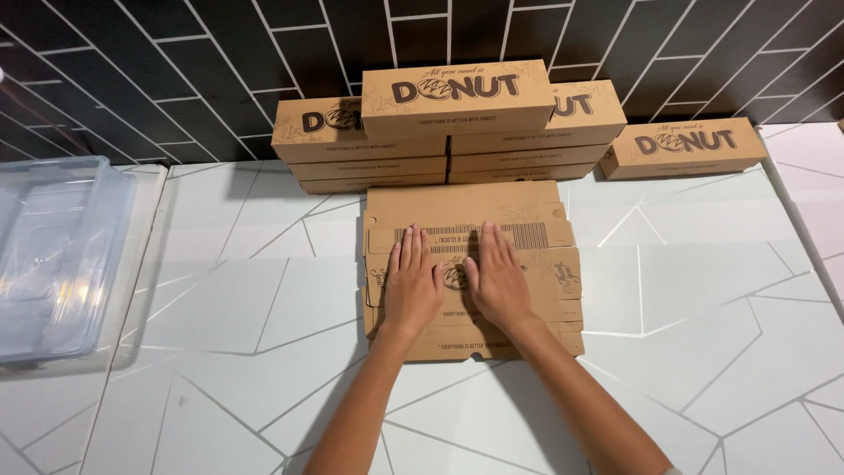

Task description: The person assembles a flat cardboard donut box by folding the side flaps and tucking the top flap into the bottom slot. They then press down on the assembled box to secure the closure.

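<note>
Head view, both hands (455, 283) flat on stacked box blanks (527, 264)

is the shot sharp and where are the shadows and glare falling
Head view: sharp throughout, no visible motion blur on the left hand or right hand; soft shadows fall left of the stacked flat cartons and of the assembled boxes; mild glare on the clear plastic bin and the dark wall tiles; the white counter is evenly lit.
</note>
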